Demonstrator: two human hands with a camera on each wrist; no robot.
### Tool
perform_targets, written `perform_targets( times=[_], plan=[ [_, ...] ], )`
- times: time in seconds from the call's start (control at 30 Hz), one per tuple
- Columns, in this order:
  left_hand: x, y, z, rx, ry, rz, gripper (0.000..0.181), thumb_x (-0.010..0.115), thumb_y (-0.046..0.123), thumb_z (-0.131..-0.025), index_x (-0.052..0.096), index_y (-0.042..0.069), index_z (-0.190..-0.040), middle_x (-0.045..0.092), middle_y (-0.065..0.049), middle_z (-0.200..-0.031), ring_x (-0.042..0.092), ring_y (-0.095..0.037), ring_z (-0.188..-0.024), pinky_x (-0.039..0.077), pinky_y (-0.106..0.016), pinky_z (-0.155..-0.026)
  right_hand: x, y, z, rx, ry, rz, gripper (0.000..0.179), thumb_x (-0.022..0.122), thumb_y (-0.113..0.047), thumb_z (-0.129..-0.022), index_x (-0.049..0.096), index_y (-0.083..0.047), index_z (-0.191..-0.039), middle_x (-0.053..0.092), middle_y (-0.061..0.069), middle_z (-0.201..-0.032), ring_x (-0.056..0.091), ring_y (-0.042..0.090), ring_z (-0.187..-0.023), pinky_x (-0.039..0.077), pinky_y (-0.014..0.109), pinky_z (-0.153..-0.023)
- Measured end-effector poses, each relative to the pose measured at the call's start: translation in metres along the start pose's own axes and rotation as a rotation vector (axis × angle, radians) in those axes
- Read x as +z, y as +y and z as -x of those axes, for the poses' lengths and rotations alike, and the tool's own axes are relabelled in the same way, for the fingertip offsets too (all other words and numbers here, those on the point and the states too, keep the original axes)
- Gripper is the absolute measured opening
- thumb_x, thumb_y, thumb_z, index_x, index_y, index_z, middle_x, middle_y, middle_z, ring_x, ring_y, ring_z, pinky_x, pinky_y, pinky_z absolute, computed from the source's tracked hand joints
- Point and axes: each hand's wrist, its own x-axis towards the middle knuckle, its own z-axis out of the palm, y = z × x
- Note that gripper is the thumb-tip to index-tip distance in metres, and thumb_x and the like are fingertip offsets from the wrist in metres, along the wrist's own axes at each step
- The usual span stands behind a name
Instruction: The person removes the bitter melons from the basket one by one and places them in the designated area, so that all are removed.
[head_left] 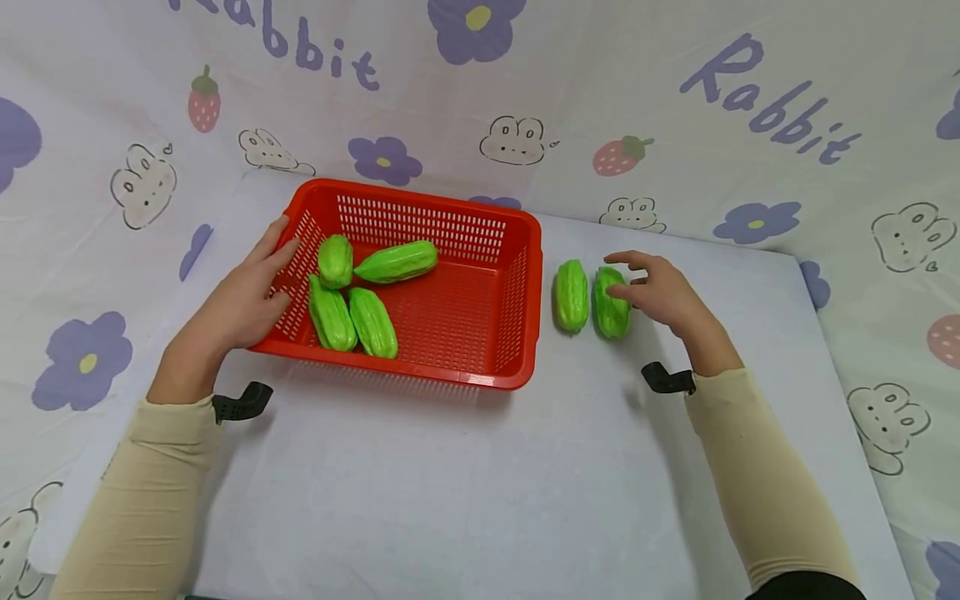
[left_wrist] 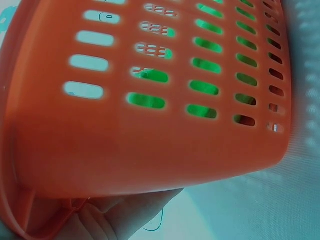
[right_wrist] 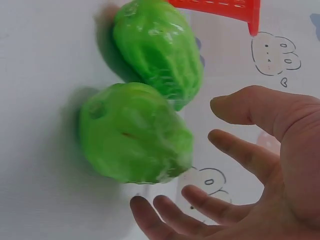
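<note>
A red plastic basket [head_left: 465, 321] with slotted walls stands on the white table, holding several ridged green bitter melons [head_left: 396, 262] in its left half. My left hand [head_left: 243, 292] grips the basket's left rim; in the left wrist view the slotted wall [left_wrist: 125, 150] hides most of that hand. Right of the basket, two more bitter melons lie side by side. My right hand [head_left: 660, 292] hovers over the outer melon [head_left: 611, 312], fingers spread and holding nothing. The right wrist view shows a gap between the fingers and that melon [right_wrist: 132, 135]. The inner melon [head_left: 572, 296] lies nearer the basket.
A white cloth backdrop [head_left: 555, 92] printed with rabbits, flowers and strawberries rises behind the table [head_left: 465, 492]. Black wrist camera mounts [head_left: 243, 402] jut inward from both wrists. The basket's right wall [head_left: 525, 300] stands close to the inner melon.
</note>
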Motion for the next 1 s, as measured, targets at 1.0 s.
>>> perform_targets(
  times=[1.0],
  plan=[
    [0.001, -0.001, -0.001, -0.005, -0.001, -0.003, 0.075, 0.050, -0.002, -0.100, 0.024, -0.002, -0.170, -0.006, -0.001, -0.182, 0.013, -0.038, -0.165, 0.028, -0.066, -0.123, -0.028, -0.102, 0.018, -0.290, 0.088, 0.120, 0.053, 0.071, -0.025, -0.102, 0.062, -0.016, -0.153, 0.054, 0.012, -0.156, 0.054, 0.041, -0.140, 0.049, 0.068, -0.108]
  ],
)
